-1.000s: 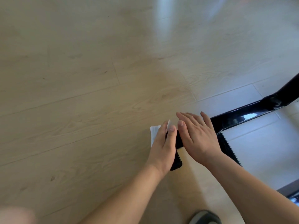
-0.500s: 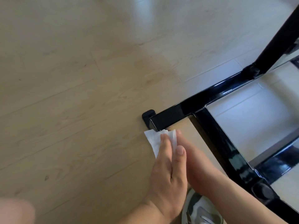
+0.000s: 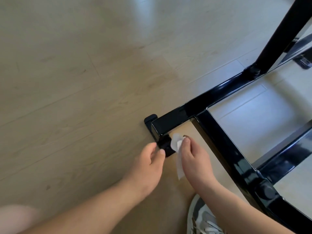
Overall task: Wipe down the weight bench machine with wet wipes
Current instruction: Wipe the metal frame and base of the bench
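The wet wipe (image 3: pixel 174 142) has passed to the right hand (image 3: pixel 194 161), which pinches it against the weight bench frame's (image 3: pixel 194 112) end cap (image 3: pixel 164 146). The left hand (image 3: pixel 148 161), loosely curled, now touches that cap. Wiping the cap seems next.

Glossy black frame (image 3: pixel 217 144), white wipe (image 3: pixel 175 142), pale beige wood-grain floor (image 3: pixel 84 81), grey-and-white shoe (image 3: pixel 202 220).

wipe (image 3: pixel 175 143) moved to right grip (image 3: pixel 194 161), seemingly
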{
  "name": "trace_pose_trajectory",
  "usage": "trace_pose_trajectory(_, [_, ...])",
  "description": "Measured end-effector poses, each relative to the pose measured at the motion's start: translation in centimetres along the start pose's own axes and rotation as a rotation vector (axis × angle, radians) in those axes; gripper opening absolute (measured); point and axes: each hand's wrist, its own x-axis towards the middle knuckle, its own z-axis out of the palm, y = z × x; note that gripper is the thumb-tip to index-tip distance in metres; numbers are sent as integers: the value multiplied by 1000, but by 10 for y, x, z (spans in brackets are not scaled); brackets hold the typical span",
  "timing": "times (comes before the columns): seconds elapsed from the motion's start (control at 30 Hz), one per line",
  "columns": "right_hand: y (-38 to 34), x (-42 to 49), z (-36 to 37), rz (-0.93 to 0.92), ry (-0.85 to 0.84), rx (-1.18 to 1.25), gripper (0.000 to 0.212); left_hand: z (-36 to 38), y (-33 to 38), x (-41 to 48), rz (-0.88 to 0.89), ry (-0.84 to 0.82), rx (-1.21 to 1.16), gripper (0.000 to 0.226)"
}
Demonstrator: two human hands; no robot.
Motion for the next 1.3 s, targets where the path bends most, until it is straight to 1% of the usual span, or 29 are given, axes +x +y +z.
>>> trace_pose_trajectory(0.03, [4, 1, 2, -50, -35, -56, 33, -1, -5, 1, -19, 4, 46, 53])
trace_pose_trajectory(0.07, [10, 3, 5, -73, -88, -130, 38, -3, -10, 2, -33, -6, 87, 53])
trace_pose_trajectory(0.13, [23, 10, 12, -132, -228, -311, 57, -6, -15, 5, -51, -24, 151, 52])
trace_pose_trajectory(0.23, [39, 24, 21, -223, -474, -599, 71, -11, -17, 12, -95, -22, 208, 52])
trace_pose_trajectory(0.27, [43, 27, 23, -223, -505, -648, 73, -11, -17, 14, -114, -28, 225, 52])
trace_pose_trajectory(0.37, [52, 30, 24, -224, -507, -787, 71, -11, -20, 19, -144, -43, 240, 54])
trace_pose_trajectory(0.47, [57, 27, 25, -297, -561, -1056, 69, -10, -20, 24, -133, -66, 249, 56])
trace_pose_trajectory(0.53, [58, 29, 27, -322, -559, -1135, 68, -11, -21, 25, -135, -63, 251, 57])
trace_pose_trajectory(0.67, [46, 42, 26, -159, -511, -1063, 74, -16, -24, 25, -137, -47, 268, 57])
trace_pose_trajectory(0.7, [42, 41, 28, -151, -522, -1059, 76, -17, -23, 25, -132, -44, 265, 57])
trace_pose_trajectory(0.83, [42, 16, 50, -223, -624, -1100, 77, -18, -19, 27, -94, -53, 237, 56])
trace_pose_trajectory(0.9, [48, 18, 49, -223, -621, -1125, 74, -20, -20, 29, -82, -46, 240, 56])
trace_pose_trajectory(1.0, [47, 27, 32, -183, -571, -1107, 73, -21, -20, 31, -101, -47, 238, 55])
trace_pose_trajectory(1.17, [52, 24, 32, -250, -669, -1113, 75, -15, -17, 38, -97, -21, 230, 55])
trace_pose_trajectory(1.27, [51, 42, 23, -147, -561, -984, 70, -9, -14, 39, -80, -26, 225, 53])
trace_pose_trajectory(1.3, [50, 45, 19, -140, -552, -981, 69, -9, -14, 40, -74, -28, 227, 53])
